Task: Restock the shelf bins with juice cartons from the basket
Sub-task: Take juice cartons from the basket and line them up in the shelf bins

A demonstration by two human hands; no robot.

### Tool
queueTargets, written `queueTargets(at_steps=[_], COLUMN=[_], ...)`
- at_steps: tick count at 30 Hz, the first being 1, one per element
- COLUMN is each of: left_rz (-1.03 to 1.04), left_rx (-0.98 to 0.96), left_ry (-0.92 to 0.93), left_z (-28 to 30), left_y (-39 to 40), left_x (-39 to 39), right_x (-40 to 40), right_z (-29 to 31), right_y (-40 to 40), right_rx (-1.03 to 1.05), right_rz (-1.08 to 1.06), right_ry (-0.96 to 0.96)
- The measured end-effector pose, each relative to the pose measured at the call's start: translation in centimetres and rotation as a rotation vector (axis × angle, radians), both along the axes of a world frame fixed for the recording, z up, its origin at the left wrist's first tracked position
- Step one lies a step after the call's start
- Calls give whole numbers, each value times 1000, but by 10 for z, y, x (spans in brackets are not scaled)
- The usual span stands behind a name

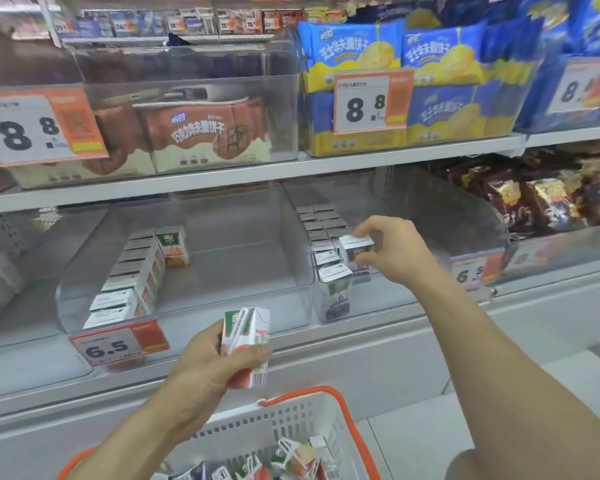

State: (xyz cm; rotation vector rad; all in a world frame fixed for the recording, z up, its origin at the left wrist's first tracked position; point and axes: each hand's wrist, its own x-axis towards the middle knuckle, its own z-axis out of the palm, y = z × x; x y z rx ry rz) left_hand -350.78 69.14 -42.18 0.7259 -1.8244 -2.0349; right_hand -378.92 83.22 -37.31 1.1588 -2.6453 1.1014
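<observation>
Supermarket shelving fills my view. Nearest me, the white basket (302, 415) with orange handles holds loose juice cartons (291, 457). Above it my left hand (208, 372) grips an orange carton (246, 344) before the shelf's front edge. Farther in, my right hand (392, 251) pinches a purple carton (355, 249) inside the right bin (478, 244), beside its carton rows; the left bin (288, 271) holds one row.
</observation>
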Motion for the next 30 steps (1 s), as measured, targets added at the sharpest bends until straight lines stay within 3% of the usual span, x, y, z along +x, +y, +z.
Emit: queueTargets(at_steps=[5, 10, 14, 17, 19, 21, 25, 30], left_rz=[78, 213, 115, 21, 0, -19, -102, -248], left_rx=[55, -106, -241, -359, -365, -243, 214, 248], left_ry=[-23, -161, -225, -267, -267, -228, -103, -11], left_z=[-1, 2, 11, 23, 28, 31, 40, 52], left_y=[-2, -2, -3, -9, -17, -27, -45, -71], left_x=[-1, 3, 15, 34, 50, 63, 85, 124], right_x=[-12, -17, -11, 24, 62, 102, 171, 225], right_z=[-8, -8, 2, 16, 26, 28, 12, 2], right_y=[-15, -19, -13, -21, -31, -41, -61, -87], right_rx=[81, 213, 327, 154, 0, -54, 12, -134], right_rz=[-63, -63, -64, -48, 114, 349, 742, 789], right_ry=[-48, -60, 45, 220, 227, 137, -301, -509])
